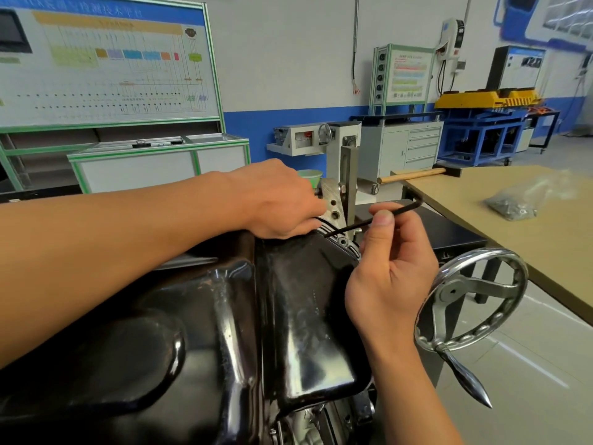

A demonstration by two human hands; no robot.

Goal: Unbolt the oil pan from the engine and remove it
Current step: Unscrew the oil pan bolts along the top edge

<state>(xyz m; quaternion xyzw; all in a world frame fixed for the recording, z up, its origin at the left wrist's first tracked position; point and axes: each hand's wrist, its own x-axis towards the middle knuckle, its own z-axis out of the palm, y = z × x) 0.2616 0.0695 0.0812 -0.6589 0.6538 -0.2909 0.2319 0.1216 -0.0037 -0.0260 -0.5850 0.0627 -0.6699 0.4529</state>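
At the far rim of the black oil pan (192, 332), which sat on top of the engine (333, 200), the right hand (388, 277) pinched a bent hex key (349, 227) between thumb and curled fingers, its tip down by a bolt on the flange. The left hand (276, 200) lay over the pan's far edge, fingers bent down; whether it held anything could not be told. Done well, the key likely needed seating fully and squarely in the bolt head before turning, so it would not slip.
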